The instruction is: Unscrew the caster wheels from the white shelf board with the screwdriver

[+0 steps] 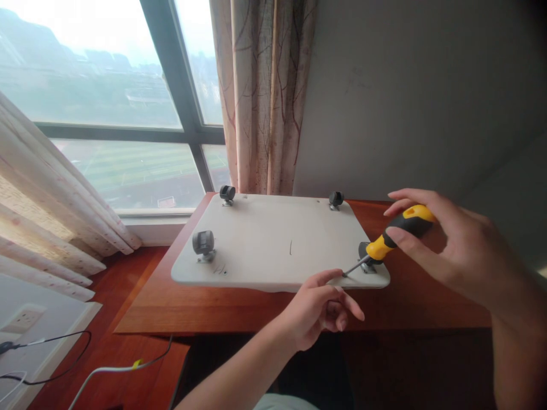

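My right hand [459, 245] grips a yellow and black screwdriver [382, 246] by its handle, with the shaft slanting down to the left. Its tip meets the white board [265, 228] close to the front edge, left of the near-right caster [365, 259]. Beside that tip rests the index fingertip of my left hand [322, 304]. The other fingers of that hand hang loosely bent over the board's edge, apart from one another. Whether a screw sits under the tip is too small to tell.
Other casters stand at the near-left [203, 243], far-left [227, 193] and far-right [336, 199] corners. Small dark pieces [220, 270] lie by the near-left one. The board lies on a reddish wooden table [192, 307]. Cables [106, 370] run at the lower left.
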A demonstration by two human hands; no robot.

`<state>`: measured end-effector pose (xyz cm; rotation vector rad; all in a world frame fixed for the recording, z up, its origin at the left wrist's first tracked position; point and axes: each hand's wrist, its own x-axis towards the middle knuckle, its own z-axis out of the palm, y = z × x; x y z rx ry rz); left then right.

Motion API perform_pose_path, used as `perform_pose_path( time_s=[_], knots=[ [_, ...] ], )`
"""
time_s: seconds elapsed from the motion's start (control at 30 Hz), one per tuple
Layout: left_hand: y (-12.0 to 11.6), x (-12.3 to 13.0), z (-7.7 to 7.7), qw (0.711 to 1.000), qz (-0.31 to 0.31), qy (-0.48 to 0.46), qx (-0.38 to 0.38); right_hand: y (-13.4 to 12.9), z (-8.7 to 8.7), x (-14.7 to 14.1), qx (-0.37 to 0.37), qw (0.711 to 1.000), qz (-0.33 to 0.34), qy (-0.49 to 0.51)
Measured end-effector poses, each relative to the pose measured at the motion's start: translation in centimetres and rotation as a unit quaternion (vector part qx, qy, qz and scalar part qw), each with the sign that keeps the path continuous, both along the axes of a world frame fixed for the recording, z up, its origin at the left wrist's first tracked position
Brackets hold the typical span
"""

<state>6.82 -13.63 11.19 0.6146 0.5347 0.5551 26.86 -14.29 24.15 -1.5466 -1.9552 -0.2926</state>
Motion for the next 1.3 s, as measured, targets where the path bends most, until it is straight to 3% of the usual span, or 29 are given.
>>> perform_pose_path(
  time_s=[0.1, 0.33, 0.53, 0.93, 1.1, 1.3],
  knots=[
    [-0.1, 0.01, 0.03, 1.0, 0.007, -0.004, -0.002, 0.14, -0.12, 0.01, 0.008, 0.999, -0.039, 0.0],
    [-0.12, -0.05, -0.3, 1.0, 0.009, -0.024, -0.009, 0.07, 0.0, 0.26, -0.004, 1.0, 0.026, 0.001],
    [-0.09, -0.08, -0.53, 0.999, 0.01, -0.033, -0.011, 0.02, 0.1, 0.06, -0.013, 0.999, -0.046, 0.009],
    [-0.14, 0.03, -0.5, 0.999, 0.017, -0.025, -0.011, -0.46, 0.41, 0.11, -0.034, 0.999, 0.021, 0.03],
    [-0.25, 0.18, -0.37, 1.0, 0.022, -0.019, -0.007, -0.1, 0.16, -0.02, -0.042, 0.996, -0.072, 0.021],
    [-0.16, 0.3, -0.52, 1.0, 0.008, 0.004, 0.01, -0.66, 0.4, 0.26, -0.067, 0.996, 0.031, 0.043]
  ],
)
